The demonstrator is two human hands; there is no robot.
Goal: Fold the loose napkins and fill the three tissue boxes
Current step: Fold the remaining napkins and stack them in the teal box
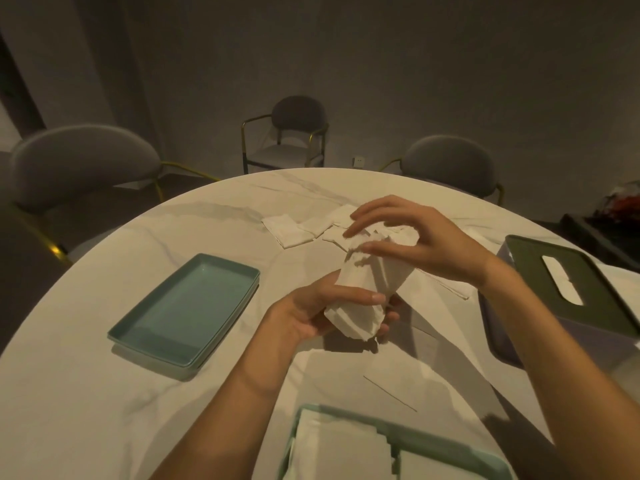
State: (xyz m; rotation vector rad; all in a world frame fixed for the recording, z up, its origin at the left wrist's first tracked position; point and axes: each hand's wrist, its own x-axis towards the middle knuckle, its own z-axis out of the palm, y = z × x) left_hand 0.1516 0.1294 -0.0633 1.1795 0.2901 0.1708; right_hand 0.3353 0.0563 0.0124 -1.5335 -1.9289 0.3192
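Left hand [332, 306] grips the lower end of a bunched napkin [370, 289] above the tabletop [86, 393]. Right hand [415, 237] rests on its upper end, fingers curved over it. Loose napkins [294, 230] lie beyond; a lidded tissue box [568, 292] sits right.

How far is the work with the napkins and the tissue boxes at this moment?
Partly done. The closed tissue box on the right shows paper through its slot, and the open box nearest the camera holds folded napkins. In hand: the left hand grips a napkin bundle and the right hand works its top. Left: loose napkins on the table. A third box is not identifiable.
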